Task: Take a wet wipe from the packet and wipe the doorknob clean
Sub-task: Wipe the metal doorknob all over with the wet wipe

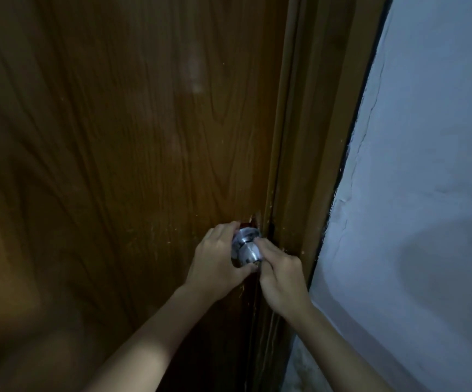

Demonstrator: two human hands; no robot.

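Our left hand (217, 258) grips the knob (247, 248); our right hand (278, 271) pinches a wipe (236, 240) wrapped behind it.

Dim interior, closed door and adjoining wall.

Brown wood-grain door (133, 142), glossy, faint reflection near upper centre, pale scuffs and chipped finish along its latch edge. Lighter brown wooden door frame (314, 142), moulded, running diagonally at right. Pale blue-grey plastered wall (427, 165), uneven surface, cracked along the frame joint, soft shadow low down. Lighting low throughout.
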